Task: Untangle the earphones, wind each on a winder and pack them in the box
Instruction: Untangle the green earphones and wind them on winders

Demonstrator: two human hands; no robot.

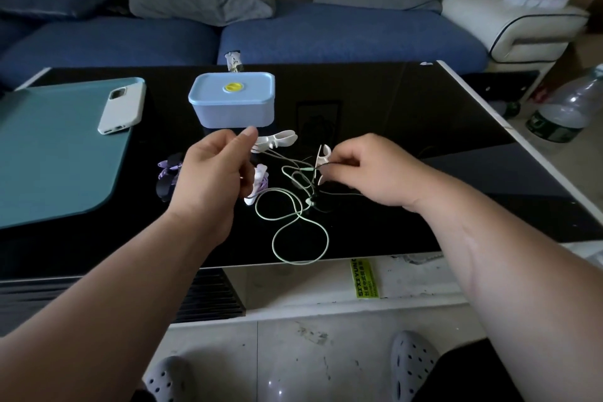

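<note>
Head view shows the right hand (pixel 359 170) with fingertips pinched on a white winder (pixel 323 153) and a thin cable end pressed against it, lifted just above the worktop (pixel 424 127). The left hand (pixel 218 170) is raised with fingers curled and thumb laid against the forefinger; whether it actually grips a strand I cannot tell. Between and below them the green earphone cable (pixel 300 238) lies in loose loops, crossing itself and a darker cable at a small knot (pixel 311 200), with its nearest loop reaching the worktop's front edge. The likeliest trouble is winding before that crossing is freed: tension from the right hand would cinch the knot rather than open it. A pull could also drag the loops into the wound bundle (pixel 259 183) beside the left hand, or sweep the second winder (pixel 277 140) aside. The loop at the edge could slip off and hang. Farther back, the blue box (pixel 233 101) has its lid on, so packing will need a free hand.
</note>
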